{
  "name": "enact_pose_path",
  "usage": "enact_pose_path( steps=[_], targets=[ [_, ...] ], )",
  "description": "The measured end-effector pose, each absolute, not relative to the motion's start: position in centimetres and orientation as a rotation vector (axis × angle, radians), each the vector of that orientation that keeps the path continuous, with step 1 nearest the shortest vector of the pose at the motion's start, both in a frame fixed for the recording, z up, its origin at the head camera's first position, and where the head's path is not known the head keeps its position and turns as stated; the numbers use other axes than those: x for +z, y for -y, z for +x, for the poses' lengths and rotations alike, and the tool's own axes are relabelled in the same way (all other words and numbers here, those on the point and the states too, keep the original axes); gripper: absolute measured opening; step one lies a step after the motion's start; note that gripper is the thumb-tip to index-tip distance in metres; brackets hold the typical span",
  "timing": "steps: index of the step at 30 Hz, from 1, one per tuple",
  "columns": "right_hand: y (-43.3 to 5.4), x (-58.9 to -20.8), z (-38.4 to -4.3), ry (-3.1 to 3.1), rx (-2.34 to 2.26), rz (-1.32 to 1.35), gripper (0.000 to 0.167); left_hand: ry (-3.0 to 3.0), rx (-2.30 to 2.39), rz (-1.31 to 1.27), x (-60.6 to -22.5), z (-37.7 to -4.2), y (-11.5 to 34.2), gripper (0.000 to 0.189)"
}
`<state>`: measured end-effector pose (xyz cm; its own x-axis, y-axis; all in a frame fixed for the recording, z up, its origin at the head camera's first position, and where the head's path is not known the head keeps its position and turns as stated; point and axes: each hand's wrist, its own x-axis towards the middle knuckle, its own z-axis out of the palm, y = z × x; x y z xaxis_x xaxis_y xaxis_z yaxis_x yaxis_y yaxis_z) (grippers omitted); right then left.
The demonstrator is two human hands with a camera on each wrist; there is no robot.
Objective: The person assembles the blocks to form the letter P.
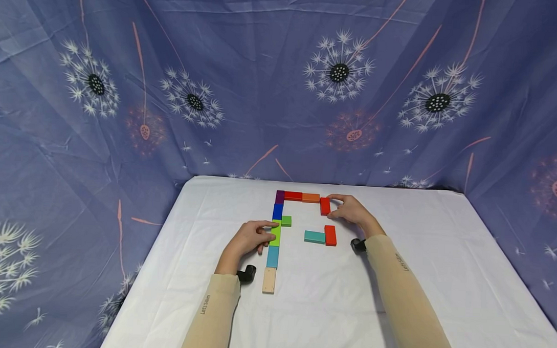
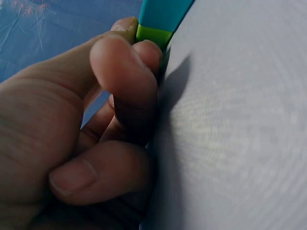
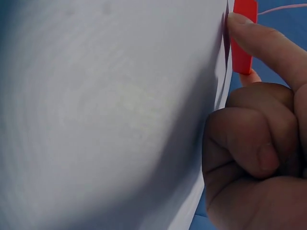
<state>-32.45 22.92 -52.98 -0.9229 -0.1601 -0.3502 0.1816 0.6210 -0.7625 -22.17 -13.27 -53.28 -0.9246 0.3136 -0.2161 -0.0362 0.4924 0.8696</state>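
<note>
My right hand (image 1: 350, 209) pinches a red block (image 1: 325, 206) between index finger and thumb, at the right end of the back row. In the right wrist view, the other fingers (image 3: 244, 139) are curled. On the left, my left hand (image 1: 250, 236) touches a lime green block (image 1: 275, 231) with index finger and thumb. Fingers partly hide that block in the left wrist view. A teal block (image 1: 273, 257) and a plain wooden block (image 1: 268, 280) continue the line toward me. Beyond the lime block lie a blue block (image 1: 277, 212) and a purple block (image 1: 280, 196).
Along the back run a red block (image 1: 293, 196) and an orange block (image 1: 311, 197). A small green block (image 1: 286, 221) adjoins the line's right side. Between the hands, a turquoise block (image 1: 314, 237) meets another red block (image 1: 330, 235). White cloth (image 1: 329, 314) covers the table; patterned fabric (image 1: 263, 91) hangs behind.
</note>
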Motion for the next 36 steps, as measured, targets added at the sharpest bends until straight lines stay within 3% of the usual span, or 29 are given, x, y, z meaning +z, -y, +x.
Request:
enact_pose_path(
  steps=[19, 36],
  targets=[
    [-22.41, -53.18, -32.17, -2.508, -1.204, -0.032, 0.068, -2.388, 1.412, 0.246, -53.29, -22.21, 13.35, 0.041],
    [-22.59, -53.04, -32.23, -2.484, -1.202, -0.034, 0.083, -2.395, 1.401, 0.226, -53.39, -22.21, 13.26, 0.04]
  ],
)
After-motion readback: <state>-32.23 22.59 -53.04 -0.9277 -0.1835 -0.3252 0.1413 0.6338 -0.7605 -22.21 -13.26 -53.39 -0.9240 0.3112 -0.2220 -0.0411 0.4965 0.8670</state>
